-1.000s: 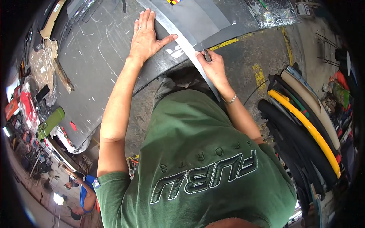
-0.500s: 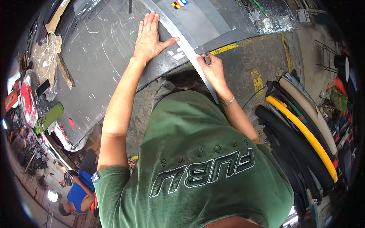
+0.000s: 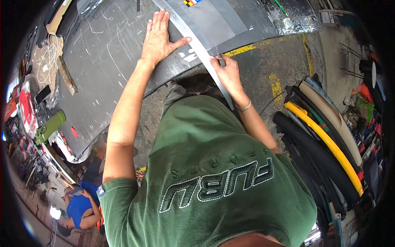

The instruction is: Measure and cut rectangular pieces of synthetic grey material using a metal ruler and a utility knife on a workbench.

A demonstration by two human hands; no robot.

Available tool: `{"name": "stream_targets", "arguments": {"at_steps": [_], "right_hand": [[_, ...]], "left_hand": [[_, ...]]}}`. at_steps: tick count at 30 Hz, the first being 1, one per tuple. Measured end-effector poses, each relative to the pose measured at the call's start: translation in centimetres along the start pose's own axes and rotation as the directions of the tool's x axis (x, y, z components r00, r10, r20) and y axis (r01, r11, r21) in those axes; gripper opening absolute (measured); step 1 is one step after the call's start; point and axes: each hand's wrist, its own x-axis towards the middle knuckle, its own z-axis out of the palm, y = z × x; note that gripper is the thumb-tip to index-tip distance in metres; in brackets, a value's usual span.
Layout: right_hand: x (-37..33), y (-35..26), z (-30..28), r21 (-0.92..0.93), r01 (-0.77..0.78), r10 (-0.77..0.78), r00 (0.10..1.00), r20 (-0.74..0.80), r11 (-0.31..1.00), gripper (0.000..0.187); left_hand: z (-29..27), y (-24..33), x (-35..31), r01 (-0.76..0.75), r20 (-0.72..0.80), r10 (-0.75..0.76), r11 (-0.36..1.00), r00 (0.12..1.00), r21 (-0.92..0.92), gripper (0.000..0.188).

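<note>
A long metal straightedge (image 3: 197, 48) lies across the dark tabletop (image 3: 103, 53), its near end reaching past the table edge toward my body. Flat on the table to its left, my left hand (image 3: 157, 43) is open, with the thumb stretched out to the straightedge. My right hand (image 3: 228, 76), at the table's near edge, is closed around a small grey utility knife (image 3: 221, 61). Its thin tip points away from me, just right of the straightedge. Along the straightedge's right side lies a grey sheet (image 3: 214, 26) with a small colourful patch at the far end.
Rolls of black and beige material and a yellow strip (image 3: 329, 140) stand at the right. On the table's left side are a phone (image 3: 42, 94), a green roll (image 3: 51, 126) and a cord. Clear plastic (image 3: 294, 24) lies far right. Another person (image 3: 80, 208) sits at lower left.
The whole view has shifted slightly. Both my hands keep nearly the same places along the straightedge. The person at lower left has changed posture a little.
</note>
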Motion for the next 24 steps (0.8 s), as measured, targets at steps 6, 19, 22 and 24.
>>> {"name": "stream_targets", "arguments": {"at_steps": [6,19,22,24], "right_hand": [[0.0,-0.1,0.0,-0.006,0.002,-0.002,1.000,-0.001,1.000,0.029],[0.1,-0.2,-0.4,-0.049,-0.002,0.003,1.000,0.024,0.999,0.032],[0.3,-0.3,-1.2,0.000,0.053,-0.053,0.997,0.062,0.999,0.038],[0.7,0.1,-2.4,0.024,0.037,-0.040,0.992,0.120,0.999,0.036]], "left_hand": [[0.0,0.0,-0.1,0.003,-0.005,-0.003,1.000,1.000,-0.009,0.120],[0.3,-0.1,-0.1,-0.012,-0.021,0.012,1.000,1.000,-0.010,0.119],[0.2,0.0,0.0,-0.006,-0.011,0.006,1.000,1.000,-0.002,0.119],[0.2,0.0,0.0,-0.006,-0.010,0.006,1.000,1.000,-0.001,0.119]]}}
